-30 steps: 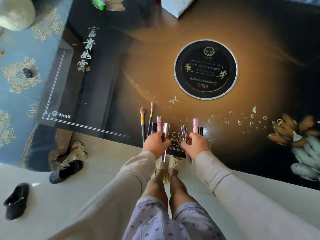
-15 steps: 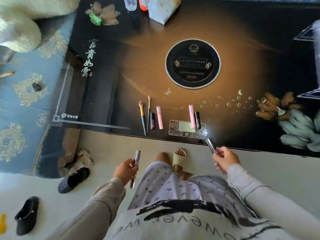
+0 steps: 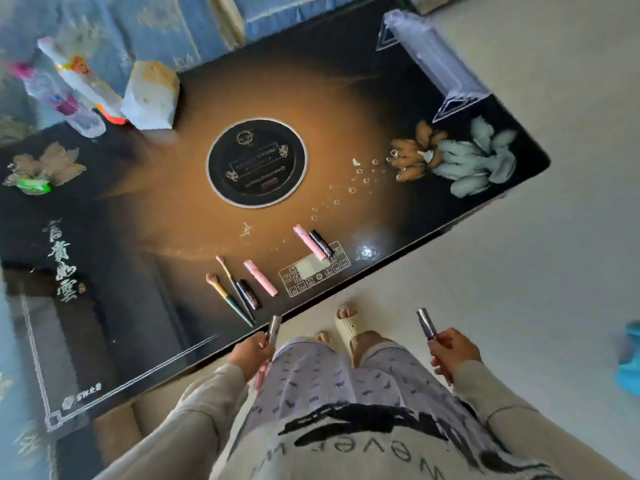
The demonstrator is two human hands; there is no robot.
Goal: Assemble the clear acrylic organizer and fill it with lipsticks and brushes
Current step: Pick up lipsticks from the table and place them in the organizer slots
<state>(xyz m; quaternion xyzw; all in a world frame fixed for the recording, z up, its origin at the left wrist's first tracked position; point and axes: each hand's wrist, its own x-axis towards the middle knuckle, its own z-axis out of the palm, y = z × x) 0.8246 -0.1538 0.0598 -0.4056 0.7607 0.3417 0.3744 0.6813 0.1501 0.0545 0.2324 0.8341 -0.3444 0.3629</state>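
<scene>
My left hand point(image 3: 250, 353) grips a silver-capped lip gloss tube point(image 3: 273, 329) just off the table's near edge. My right hand point(image 3: 452, 351) grips another silver-capped tube point(image 3: 426, 323) out over the floor. On the black glass table point(image 3: 156, 209) lie two brushes point(image 3: 221, 289), a dark lipstick point(image 3: 248, 294) and a pink tube point(image 3: 260, 277). Further right lie a second pink tube point(image 3: 310, 242) and a black lipstick point(image 3: 321, 242). The clear acrylic organizer point(image 3: 438, 62) stands at the table's far right corner.
Bottles point(image 3: 74, 88) and a white tissue pack point(image 3: 150, 97) stand at the table's far left. A round black hotplate point(image 3: 257, 162) sits mid-table. A blue sofa point(image 3: 104, 26) lies beyond. My sandalled feet point(image 3: 348, 322) stand on pale floor, and a blue object point(image 3: 628, 355) lies at the right.
Both hands lifted one tube each off the table and drew back toward my body. The view has swung right and tilted, bringing the organizer into sight.
</scene>
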